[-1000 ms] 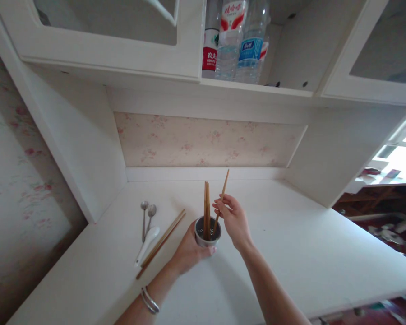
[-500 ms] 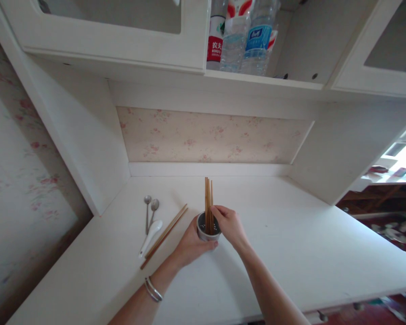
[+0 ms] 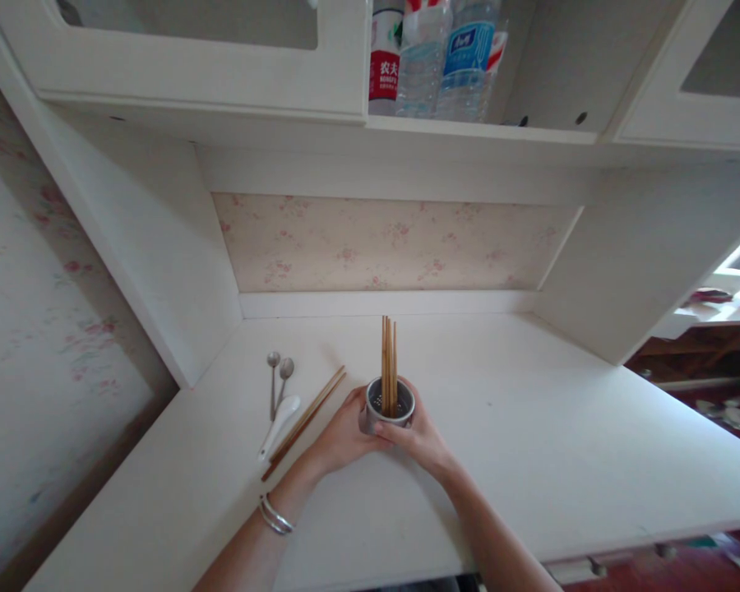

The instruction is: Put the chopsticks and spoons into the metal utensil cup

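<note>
A small metal holder (image 3: 387,401) stands on the white counter (image 3: 530,460) with several wooden chopsticks (image 3: 388,362) upright in it. My left hand (image 3: 339,436) wraps its left side and my right hand (image 3: 420,440) wraps its right side, so both hands clasp the holder. To the left, a pair of chopsticks (image 3: 305,421) lies flat on the counter beside a white ceramic spoon (image 3: 279,423) and two metal spoons (image 3: 277,376).
A white side panel (image 3: 160,271) closes the counter's left end and another (image 3: 622,271) its right. Several water bottles (image 3: 432,57) stand on the open shelf above. Glass-fronted cabinet doors (image 3: 191,49) hang overhead. The counter's front edge runs near my arms.
My right hand put one chopstick into the holder, let go of it, and came down to clasp the holder's right side. The left hand stayed on the holder.
</note>
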A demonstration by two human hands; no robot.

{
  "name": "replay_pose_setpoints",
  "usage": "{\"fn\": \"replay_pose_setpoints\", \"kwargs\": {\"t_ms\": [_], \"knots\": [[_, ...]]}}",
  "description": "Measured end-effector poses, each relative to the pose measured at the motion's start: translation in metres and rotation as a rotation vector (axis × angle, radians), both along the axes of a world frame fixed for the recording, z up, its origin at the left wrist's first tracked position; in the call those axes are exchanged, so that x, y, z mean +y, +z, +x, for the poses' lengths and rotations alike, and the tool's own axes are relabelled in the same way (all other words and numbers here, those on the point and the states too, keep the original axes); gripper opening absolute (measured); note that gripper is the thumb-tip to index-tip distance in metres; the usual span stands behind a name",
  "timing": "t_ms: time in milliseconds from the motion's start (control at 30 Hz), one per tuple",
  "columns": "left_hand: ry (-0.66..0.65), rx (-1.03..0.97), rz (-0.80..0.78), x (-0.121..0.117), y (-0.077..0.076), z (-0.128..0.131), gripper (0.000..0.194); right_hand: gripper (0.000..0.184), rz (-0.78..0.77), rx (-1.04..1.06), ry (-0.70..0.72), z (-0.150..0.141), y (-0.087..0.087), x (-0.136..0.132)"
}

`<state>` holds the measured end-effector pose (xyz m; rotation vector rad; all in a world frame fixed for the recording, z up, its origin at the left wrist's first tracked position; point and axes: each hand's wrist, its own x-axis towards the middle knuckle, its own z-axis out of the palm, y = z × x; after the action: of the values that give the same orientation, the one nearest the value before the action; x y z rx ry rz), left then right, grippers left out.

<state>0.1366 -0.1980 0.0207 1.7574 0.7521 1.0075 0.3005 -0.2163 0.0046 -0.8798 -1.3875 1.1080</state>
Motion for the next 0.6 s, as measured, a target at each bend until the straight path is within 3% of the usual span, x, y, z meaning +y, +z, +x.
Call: {"fn": "replay_pose_setpoints", "kwargs": {"t_ms": [133,267,333,433,600], "knots": [[-0.019,0.124,-0.003,0.007,0.005,-0.026,0.073,0.072,0.038,-0.038,-0.058,-0.004,0.000,0.002],[0.200,0.229,-0.009,0.020,0.003,-0.046,0.051,0.072,0.034,-0.060,-0.102,-0.006,-0.001,-0.002],[0.390,0.414,0.096,0.025,0.001,-0.052,0.033,0.074,0.007,-0.083,-0.119,-0.005,-0.003,-0.002],[0.605,0.779,0.279,0.027,-0.002,-0.057,0.026,0.077,-0.007,-0.106,-0.135,-0.004,-0.007,0.000],[0.687,1.152,0.336,0.018,-0.007,-0.057,0.028,0.077,-0.001,-0.112,-0.130,-0.003,-0.009,0.002]]}}
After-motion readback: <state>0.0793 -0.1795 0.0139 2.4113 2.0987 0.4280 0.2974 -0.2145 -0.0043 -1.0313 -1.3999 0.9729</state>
